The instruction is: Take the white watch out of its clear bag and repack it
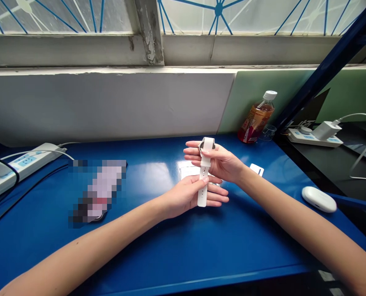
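Note:
A white smartwatch (205, 164) with a white strap is held up over the blue table (158, 255), strap hanging down. My right hand (222, 162) grips the watch body at the top between thumb and fingers. My left hand (190, 195) pinches the lower strap end, with its other fingers stretched out behind the strap. A clear plastic bag (187, 170) lies on the table just beneath both hands.
A bottle of reddish drink (256, 119) leans at the back right, beside a small clear cup (267, 132). A white earbud case (318, 199) and a small white tag (256, 169) lie at the right. Power strips (31, 161) (315, 137) sit left and right. A pixelated object (98, 191) lies left.

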A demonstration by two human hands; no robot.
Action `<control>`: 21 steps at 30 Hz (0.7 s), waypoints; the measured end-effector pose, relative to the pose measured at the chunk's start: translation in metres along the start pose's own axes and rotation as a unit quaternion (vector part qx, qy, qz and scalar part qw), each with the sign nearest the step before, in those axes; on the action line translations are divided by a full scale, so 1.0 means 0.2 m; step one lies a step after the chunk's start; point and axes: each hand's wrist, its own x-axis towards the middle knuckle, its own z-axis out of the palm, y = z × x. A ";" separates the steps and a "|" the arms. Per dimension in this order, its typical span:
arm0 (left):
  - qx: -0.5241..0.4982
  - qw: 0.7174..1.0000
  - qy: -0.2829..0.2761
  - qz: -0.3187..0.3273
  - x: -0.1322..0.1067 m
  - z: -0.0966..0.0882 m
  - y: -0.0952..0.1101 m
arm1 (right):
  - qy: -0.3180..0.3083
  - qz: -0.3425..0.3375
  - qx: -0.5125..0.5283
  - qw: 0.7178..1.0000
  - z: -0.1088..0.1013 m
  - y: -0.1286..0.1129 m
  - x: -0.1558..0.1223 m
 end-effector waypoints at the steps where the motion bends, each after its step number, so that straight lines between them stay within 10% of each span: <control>1: 0.004 1.000 -0.001 -0.003 0.00 0.00 0.00 | -0.003 0.001 -0.006 1.000 -0.01 0.00 0.00; 21: 0.003 1.000 -0.011 -0.005 -0.01 0.01 0.01 | -0.057 0.042 0.015 0.997 -0.02 -0.03 -0.01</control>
